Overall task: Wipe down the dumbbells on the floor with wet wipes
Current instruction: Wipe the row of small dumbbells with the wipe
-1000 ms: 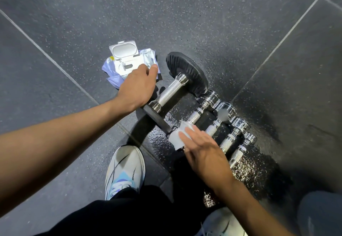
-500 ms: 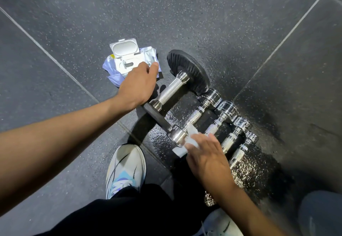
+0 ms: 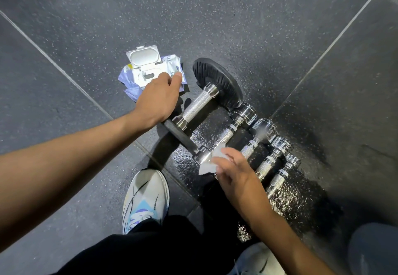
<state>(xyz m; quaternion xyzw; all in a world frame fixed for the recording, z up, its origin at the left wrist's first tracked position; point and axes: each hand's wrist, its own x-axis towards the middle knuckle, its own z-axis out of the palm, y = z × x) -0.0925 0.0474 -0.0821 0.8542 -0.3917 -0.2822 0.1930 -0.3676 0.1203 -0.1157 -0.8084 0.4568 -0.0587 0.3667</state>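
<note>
A big dumbbell [image 3: 197, 105] with black plates and a knurled steel handle lies on the dark floor. My left hand [image 3: 158, 100] grips its near black plate. To its right lie several small chrome dumbbells [image 3: 247, 136] side by side. My right hand [image 3: 233, 173] pinches a white wet wipe [image 3: 212, 160] and holds it against the near chrome end of the first small dumbbell. The wet wipe pack [image 3: 148, 70] lies behind my left hand with its white lid flipped open.
The floor [image 3: 258, 27] is dark speckled rubber tile with pale seams, and it glistens wet around the dumbbells. My white shoe [image 3: 145, 197] stands just below the big dumbbell. A second shoe [image 3: 256, 259] shows at the bottom edge.
My right hand slid the wipe off the near chrome end toward me and to the right, leaving that end bare. My left hand stayed on the black plate.
</note>
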